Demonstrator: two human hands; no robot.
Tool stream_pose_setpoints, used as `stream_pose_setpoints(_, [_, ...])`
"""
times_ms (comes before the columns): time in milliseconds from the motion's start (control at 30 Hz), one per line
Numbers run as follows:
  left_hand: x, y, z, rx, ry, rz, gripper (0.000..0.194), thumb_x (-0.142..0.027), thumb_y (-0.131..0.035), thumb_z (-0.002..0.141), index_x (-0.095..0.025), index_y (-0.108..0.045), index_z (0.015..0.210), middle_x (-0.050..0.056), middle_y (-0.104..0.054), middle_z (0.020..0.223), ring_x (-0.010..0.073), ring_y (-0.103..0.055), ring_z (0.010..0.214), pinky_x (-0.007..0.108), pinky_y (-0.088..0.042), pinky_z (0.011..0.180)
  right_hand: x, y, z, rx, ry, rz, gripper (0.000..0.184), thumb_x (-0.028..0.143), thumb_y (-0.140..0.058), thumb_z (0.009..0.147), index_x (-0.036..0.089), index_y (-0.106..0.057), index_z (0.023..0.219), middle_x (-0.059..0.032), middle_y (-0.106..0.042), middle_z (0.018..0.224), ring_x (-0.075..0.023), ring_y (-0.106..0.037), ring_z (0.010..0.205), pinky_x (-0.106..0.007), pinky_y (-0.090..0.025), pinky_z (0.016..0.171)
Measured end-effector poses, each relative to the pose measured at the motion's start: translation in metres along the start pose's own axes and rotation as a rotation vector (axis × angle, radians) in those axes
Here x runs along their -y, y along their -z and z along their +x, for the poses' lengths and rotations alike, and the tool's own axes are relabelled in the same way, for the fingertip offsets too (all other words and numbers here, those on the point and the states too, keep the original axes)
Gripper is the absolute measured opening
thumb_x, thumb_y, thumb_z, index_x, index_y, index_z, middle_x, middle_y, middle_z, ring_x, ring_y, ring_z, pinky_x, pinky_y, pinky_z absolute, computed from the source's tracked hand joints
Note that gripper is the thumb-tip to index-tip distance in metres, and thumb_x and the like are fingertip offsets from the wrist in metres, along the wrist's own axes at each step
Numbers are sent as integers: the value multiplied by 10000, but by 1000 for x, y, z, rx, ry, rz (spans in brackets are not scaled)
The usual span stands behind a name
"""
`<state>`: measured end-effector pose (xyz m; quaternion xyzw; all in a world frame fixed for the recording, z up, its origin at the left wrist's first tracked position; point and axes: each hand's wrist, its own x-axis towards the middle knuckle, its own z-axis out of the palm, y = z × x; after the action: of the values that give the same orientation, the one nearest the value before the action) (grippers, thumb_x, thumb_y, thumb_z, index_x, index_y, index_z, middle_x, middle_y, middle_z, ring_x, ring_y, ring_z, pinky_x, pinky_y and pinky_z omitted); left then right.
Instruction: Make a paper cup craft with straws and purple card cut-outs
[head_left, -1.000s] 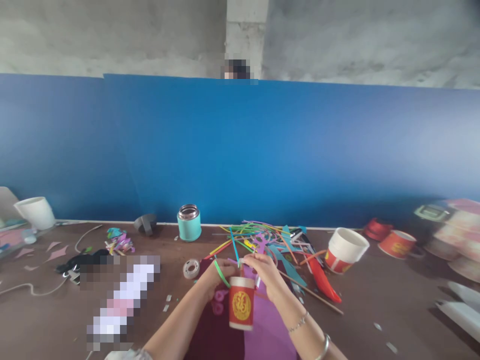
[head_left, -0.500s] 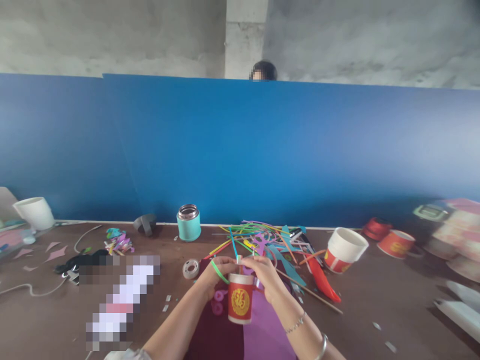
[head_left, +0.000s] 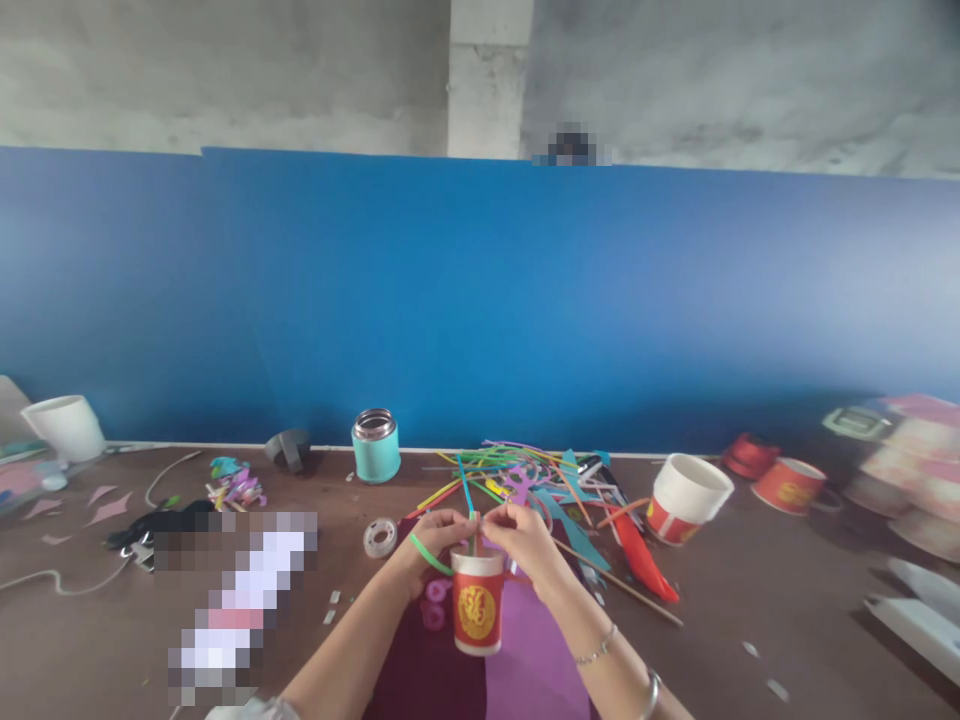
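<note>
A red paper cup (head_left: 478, 615) with a gold emblem and a white rim is upright just below my hands, over the purple and maroon sheets. Above its rim, my left hand (head_left: 439, 537) pinches with thumb and forefinger at a small, narrow strip (head_left: 475, 522). My right hand (head_left: 523, 543) is closed in a pinch at the same strip from the other side. The strip's lower end goes down toward the cup's mouth. A green strip (head_left: 429, 555) curves beside my left wrist. What exactly lies between the fingertips is too small to see clearly.
Behind my hands lies a pile of coloured sticks and strips (head_left: 517, 462). A tape roll (head_left: 380, 538) and a turquoise flask (head_left: 376, 450) stand to the left. Stacked white cups (head_left: 688, 495) and a red paper piece (head_left: 646, 562) are on the right. A blue partition (head_left: 480, 300) rises behind.
The cup and my hands sit slightly lower and left in view, with the fingers still pinched at the strip. The head behind the partition has moved right.
</note>
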<state>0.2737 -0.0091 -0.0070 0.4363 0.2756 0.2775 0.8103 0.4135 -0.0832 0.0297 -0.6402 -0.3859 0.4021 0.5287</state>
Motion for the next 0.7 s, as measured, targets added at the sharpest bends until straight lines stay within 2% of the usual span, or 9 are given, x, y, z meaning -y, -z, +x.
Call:
stream_pose_setpoints(100, [-2, -3, -7, 60, 4, -46, 314, -324, -837, 491, -115, -616, 566, 24, -628, 551, 110, -567, 502, 208, -382, 488, 5, 10, 0, 178, 30, 0, 193, 307, -746, 593, 155, -661, 677, 9, -620, 630, -127, -535, 622, -228, -396, 578])
stream_pose_setpoints(200, [-1, -6, -13, 117, 26, -82, 315, -322, -851, 447, -113, -635, 542, 19, -614, 500, 98, -531, 426, 200, -351, 427, 9, 16, -3, 395, 65, 83, 218, 307, -788, 589, 158, -661, 682, 34, -591, 609, -92, -494, 587, -205, -368, 566])
stream_pose_setpoints(333, [4, -8, -18, 186, 61, -117, 308, -310, -862, 406, -111, -652, 510, 9, -584, 432, 80, -481, 364, 193, -313, 394, 8, 17, -6, 540, 30, 215, 218, 261, -826, 552, 153, -656, 635, 52, -554, 553, -59, -423, 496, -194, -311, 496])
stream_pose_setpoints(500, [2, -9, -21, 248, 62, -141, 280, -283, -868, 400, -111, -676, 509, 24, -616, 465, 94, -523, 409, 200, -350, 432, 2, 15, -5, 612, 11, 334, 174, 226, -826, 558, 147, -683, 617, 29, -609, 557, -68, -471, 498, -200, -328, 503])
stream_pose_setpoints(700, [-6, -10, -22, 270, 17, -139, 265, -300, -841, 482, -88, -699, 555, 42, -616, 470, 90, -511, 387, 190, -321, 396, 2, 15, -3, 553, 45, 368, 148, 248, -788, 634, 149, -680, 649, 26, -621, 570, -75, -495, 518, -202, -351, 531])
